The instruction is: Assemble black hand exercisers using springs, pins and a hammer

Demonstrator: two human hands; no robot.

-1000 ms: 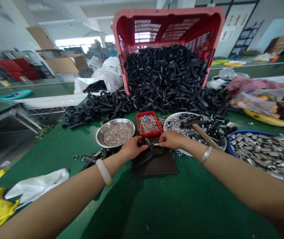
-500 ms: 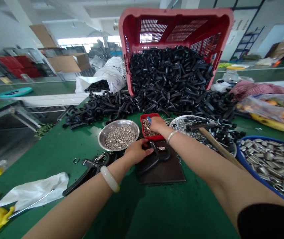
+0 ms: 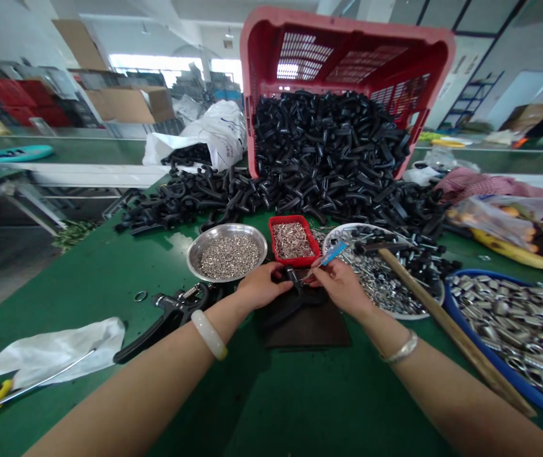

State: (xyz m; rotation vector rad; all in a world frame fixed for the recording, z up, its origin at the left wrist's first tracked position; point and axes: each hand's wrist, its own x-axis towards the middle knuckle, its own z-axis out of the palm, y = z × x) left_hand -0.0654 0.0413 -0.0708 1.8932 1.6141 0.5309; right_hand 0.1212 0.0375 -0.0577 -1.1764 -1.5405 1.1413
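Observation:
My left hand [image 3: 262, 285] is closed on a black curved clamp-like part [image 3: 282, 312], pressing it down on a dark square board [image 3: 314, 333]. Just right of it, my right hand [image 3: 342, 285] pinches a slim blue-handled tool [image 3: 334, 252]. The thin tip of this tool meets the part near its upper end; fingers partly cover the contact. Beyond both hands stands a red tray [image 3: 294, 261] of small metal pins. A steel bowl [image 3: 194, 269] of tiny metal pieces sits beside it on the left.
Black parts [image 3: 328, 133] spill from a tipped red crate [image 3: 247, 76]. At right are a white bowl [image 3: 409, 316] of hardware, a wooden-handled hammer [image 3: 423, 292] and a blue basin [image 3: 471, 346] of metal pieces. Assembled black parts [image 3: 150, 333] lie left, near a white cloth [image 3: 66, 349].
My right hand has come back from the red tray to the black part, bringing the blue-handled tool. My left hand keeps its hold. The view has shifted slightly.

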